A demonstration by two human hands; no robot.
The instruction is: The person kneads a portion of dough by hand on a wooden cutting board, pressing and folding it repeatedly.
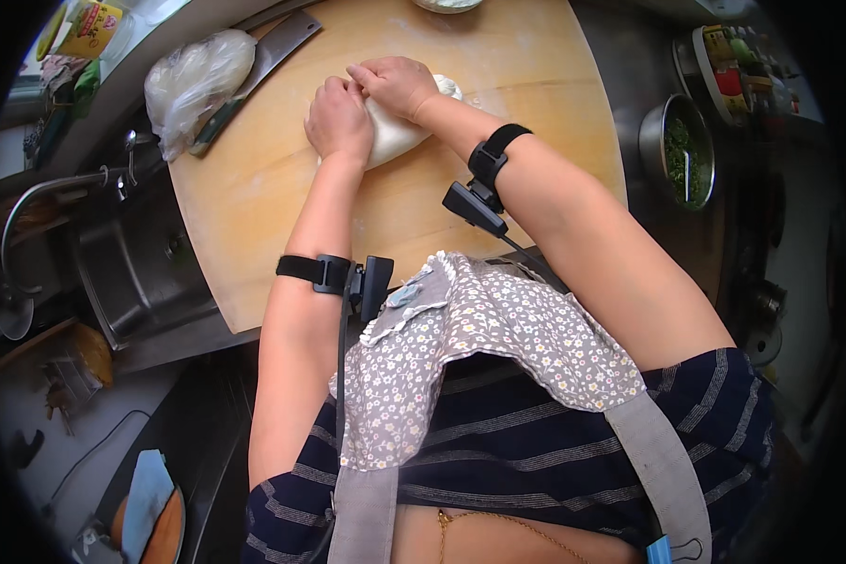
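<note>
A smooth white mass of dough (395, 137) lies on the wooden board (268, 197). My left hand (340, 121) grips its left side with curled fingers. Over the far side of the dough, my right hand (398, 83) has its fingers bent down and its thumb close to the left hand. The two hands almost meet at the far left edge of the dough, and their fingertips are hidden. A rougher lump of the dough shows past my right wrist.
A cleaver (275, 53) rests along the board's left edge beside a plastic bag (197, 77). Left of the board is a steel sink (141, 261) with a faucet (35, 197). To the right, a metal bowl (677, 151) holds chopped greens. Another bowl (448, 5) is at the far edge.
</note>
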